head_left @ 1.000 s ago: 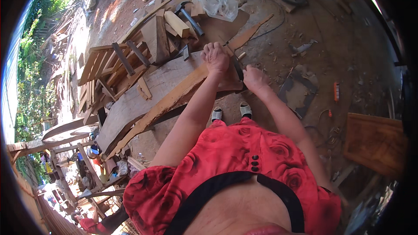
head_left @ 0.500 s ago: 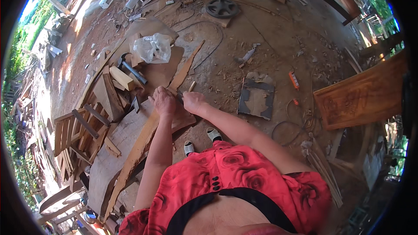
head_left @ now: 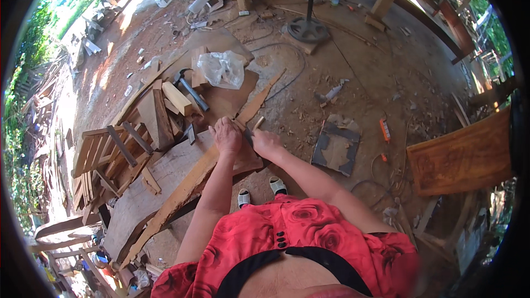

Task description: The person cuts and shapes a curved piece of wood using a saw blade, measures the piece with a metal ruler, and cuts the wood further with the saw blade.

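Note:
A long, light-brown plank (head_left: 184, 189) with a rough edge lies diagonally on a broad wooden slab (head_left: 130, 214) in front of me. My left hand (head_left: 226, 137) is bent over the plank near its far part, fingers curled at its edge. Beside it my right hand (head_left: 267, 144) is closed around a dark tool (head_left: 247, 133); a short wooden piece (head_left: 259, 123) sticks up by that hand, perhaps its handle. My fingers hide most of the tool, so its kind is unclear. The two hands are close together, and the plank's narrow tip reaches out beyond them.
A hammer (head_left: 191, 90), a pale wood block (head_left: 176, 98) and a clear plastic bag (head_left: 222, 69) lie beyond my left hand. Slatted wooden pieces (head_left: 105, 152) are stacked at left. A torn dark board (head_left: 336, 144), an orange tool (head_left: 385, 131) and a carved panel (head_left: 461, 152) are at right; a fan (head_left: 308, 30) stands ahead.
The whole view has shifted, so the scene sits farther right and lower, and more of the fan shows. Both hands remain at nearly the same part of the plank.

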The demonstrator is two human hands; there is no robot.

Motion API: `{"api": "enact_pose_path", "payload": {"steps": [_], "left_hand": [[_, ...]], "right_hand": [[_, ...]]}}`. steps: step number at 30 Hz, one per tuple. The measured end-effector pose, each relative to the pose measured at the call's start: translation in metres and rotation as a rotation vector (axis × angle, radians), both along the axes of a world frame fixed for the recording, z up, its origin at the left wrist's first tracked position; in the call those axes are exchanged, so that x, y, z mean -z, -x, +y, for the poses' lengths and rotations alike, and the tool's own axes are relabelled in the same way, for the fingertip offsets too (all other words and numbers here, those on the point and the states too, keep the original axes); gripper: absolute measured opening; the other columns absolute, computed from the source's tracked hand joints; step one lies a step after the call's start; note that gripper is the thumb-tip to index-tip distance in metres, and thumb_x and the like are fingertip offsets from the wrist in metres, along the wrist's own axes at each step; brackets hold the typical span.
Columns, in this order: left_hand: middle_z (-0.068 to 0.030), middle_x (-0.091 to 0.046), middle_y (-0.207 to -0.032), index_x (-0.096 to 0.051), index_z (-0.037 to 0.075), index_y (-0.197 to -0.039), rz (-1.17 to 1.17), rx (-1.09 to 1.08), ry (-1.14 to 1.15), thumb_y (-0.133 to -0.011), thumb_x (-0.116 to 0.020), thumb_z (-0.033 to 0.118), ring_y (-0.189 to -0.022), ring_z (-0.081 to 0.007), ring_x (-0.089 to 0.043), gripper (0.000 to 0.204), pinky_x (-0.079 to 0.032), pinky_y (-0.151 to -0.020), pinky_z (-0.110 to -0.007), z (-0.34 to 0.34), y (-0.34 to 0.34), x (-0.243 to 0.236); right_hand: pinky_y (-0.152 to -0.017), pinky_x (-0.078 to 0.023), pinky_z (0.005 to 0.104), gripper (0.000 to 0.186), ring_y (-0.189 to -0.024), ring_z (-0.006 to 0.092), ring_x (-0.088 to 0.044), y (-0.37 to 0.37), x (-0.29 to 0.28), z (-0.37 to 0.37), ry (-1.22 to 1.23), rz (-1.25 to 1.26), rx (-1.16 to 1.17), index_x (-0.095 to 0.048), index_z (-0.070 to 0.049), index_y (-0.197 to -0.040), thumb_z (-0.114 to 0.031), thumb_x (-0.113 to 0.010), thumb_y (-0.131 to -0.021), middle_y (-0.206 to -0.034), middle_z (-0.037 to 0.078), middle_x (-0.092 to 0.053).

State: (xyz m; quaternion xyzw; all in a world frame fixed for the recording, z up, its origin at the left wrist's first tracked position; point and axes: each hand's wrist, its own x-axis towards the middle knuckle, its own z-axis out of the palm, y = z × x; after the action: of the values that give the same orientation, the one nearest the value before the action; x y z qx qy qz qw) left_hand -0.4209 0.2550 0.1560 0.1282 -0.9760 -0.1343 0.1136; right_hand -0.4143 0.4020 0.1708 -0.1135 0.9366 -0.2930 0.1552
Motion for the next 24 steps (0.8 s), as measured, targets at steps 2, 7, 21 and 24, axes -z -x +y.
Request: {"api": "enact_pose_path", "payload": {"steps": [2, 7, 21, 24], "left_hand": [[-0.0130, -0.054, -0.100, -0.048, 0.006, -0.097, -0.012, -0.015, -0.010, -0.086, -0.046, 0.021, -0.105, -0.0308, -0.050, 0.019, -0.025, -0.104, -0.054, -0.004, -0.003, 0.004], [-0.0124, -0.054, -0.101, -0.049, 0.006, -0.097, -0.009, -0.022, -0.023, -0.086, -0.046, 0.021, -0.107, -0.0296, -0.049, 0.019, -0.025, -0.104, -0.053, -0.004, -0.008, 0.003], [-0.0111, -0.053, -0.098, -0.049, 0.008, -0.096, 0.028, -0.013, -0.040, -0.084, -0.047, 0.020, -0.104, -0.0288, -0.049, 0.017, -0.023, -0.104, -0.053, -0.005, -0.001, 0.002], [-0.0113, -0.053, -0.099, -0.049, 0.008, -0.097, 0.020, -0.017, -0.047, -0.084, -0.048, 0.020, -0.105, -0.0287, -0.048, 0.018, -0.023, -0.104, -0.053, -0.001, 0.000, 0.003]], "right_hand": [[-0.073, -0.047, 0.0528, 0.027, -0.083, 0.0421, -0.061, -0.029, -0.009, 0.024, -0.034, -0.049, -0.021, -0.057, -0.004, -0.088, -0.030, -0.047, -0.089, -0.086, 0.022, -0.064], [-0.078, -0.048, 0.0497, 0.026, -0.089, 0.0392, -0.062, -0.032, -0.023, 0.029, -0.145, -0.132, -0.038, -0.058, -0.005, -0.095, -0.028, -0.047, -0.090, -0.093, 0.021, -0.064], [-0.072, -0.047, 0.0509, 0.026, -0.083, 0.0414, -0.061, -0.013, -0.005, 0.009, -0.108, -0.026, -0.026, -0.056, -0.004, -0.088, -0.029, -0.049, -0.089, -0.084, 0.022, -0.063], [-0.073, -0.047, 0.0507, 0.027, -0.083, 0.0413, -0.061, 0.000, -0.001, -0.006, -0.100, 0.031, -0.023, -0.056, -0.004, -0.090, -0.030, -0.049, -0.089, -0.085, 0.023, -0.063]]}}
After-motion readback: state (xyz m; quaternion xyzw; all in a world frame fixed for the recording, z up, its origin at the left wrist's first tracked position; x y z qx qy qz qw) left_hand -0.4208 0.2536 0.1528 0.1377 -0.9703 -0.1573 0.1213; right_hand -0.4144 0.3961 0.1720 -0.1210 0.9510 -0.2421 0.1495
